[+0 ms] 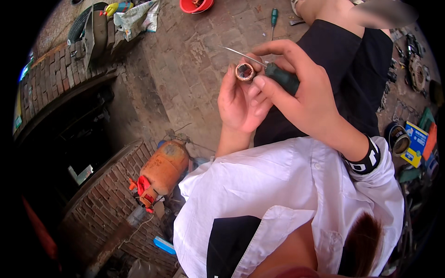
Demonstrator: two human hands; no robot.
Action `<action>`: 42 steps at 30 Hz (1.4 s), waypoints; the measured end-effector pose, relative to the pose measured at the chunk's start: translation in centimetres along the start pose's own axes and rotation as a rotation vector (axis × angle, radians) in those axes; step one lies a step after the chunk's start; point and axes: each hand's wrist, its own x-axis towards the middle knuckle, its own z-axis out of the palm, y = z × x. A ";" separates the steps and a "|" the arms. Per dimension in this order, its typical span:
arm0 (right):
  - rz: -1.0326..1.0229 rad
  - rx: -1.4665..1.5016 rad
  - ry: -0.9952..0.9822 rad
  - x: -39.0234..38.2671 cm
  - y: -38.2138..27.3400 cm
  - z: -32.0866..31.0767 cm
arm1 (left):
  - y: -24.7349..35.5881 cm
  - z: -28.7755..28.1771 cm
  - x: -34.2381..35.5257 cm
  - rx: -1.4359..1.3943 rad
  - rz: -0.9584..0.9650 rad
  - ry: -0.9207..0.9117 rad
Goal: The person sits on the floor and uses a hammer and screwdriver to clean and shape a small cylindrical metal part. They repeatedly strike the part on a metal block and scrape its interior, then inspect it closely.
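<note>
My left hand is raised in front of my white shirt, its fingers closed round a small round metal part. This part has a copper-coloured rim and a dark hollow with reddish bits inside. In my right hand is a screwdriver, gripped by its dark green handle. Its thin shaft points up and left, passing just above the round part. The right thumb and fingers lie close beside the part; whether they touch it I cannot tell.
A second green-handled screwdriver lies on the brick floor near a red bowl. Left stands an orange gas cylinder, beside a dark brick-edged opening. To the right are metal parts, a round tin and a blue-yellow box.
</note>
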 end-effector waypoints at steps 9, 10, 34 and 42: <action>0.091 -0.132 -0.066 -0.7 -1.9 -2.5 | 0.5 0.4 0.5 0.080 0.121 0.026; 0.126 -0.142 -0.096 -0.7 -2.3 -2.7 | 0.5 0.3 0.5 0.117 0.141 0.031; -0.059 -0.137 -0.057 -2.3 -1.9 -1.0 | -0.6 2.8 1.0 0.580 0.568 0.351; -0.143 -0.158 -0.062 -1.9 -1.5 -1.6 | 0.0 2.5 0.7 0.568 0.555 0.281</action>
